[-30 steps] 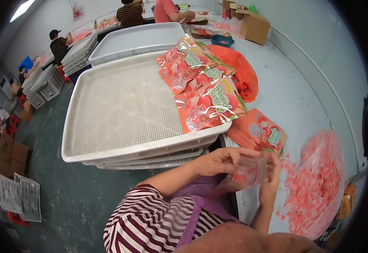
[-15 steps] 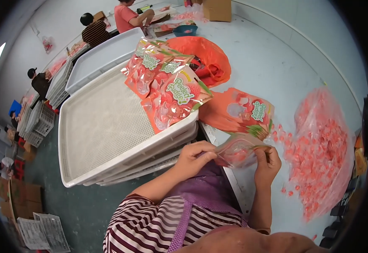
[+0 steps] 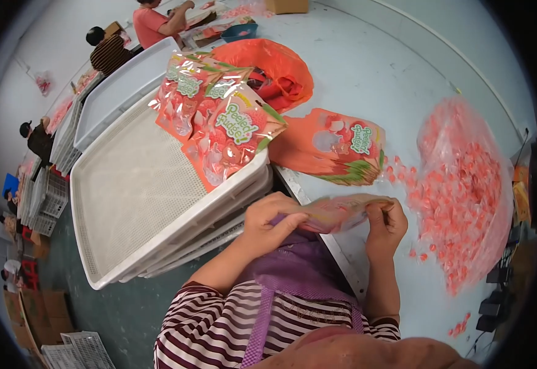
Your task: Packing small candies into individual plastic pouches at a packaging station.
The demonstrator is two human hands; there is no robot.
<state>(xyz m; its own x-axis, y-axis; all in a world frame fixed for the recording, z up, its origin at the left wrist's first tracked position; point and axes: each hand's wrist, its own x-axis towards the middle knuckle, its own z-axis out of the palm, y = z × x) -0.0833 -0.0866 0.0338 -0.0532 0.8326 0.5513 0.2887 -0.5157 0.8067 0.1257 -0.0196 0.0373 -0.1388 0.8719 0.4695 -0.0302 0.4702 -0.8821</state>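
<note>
Tbl (image 3: 373, 80) free, pouches (image 3: 336, 150) to wall (image 3: 459, 46); candy heap (image 3: 459, 197) blocks rt.

Pale table (image 3: 373, 67) – pouches (image 3: 308, 147), sweets (image 3: 462, 197), orange bag (image 3: 296, 67)

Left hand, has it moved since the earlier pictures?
Yes, leftward: the left hand first reached across the table edge; now it lies mainly left of that edge.

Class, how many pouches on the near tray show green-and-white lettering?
3: left pouch, partly covered middle pouch, and front pouch, overlapping on the right side of the tray. More may be hidden beneath. The held pouch is off it.
</note>
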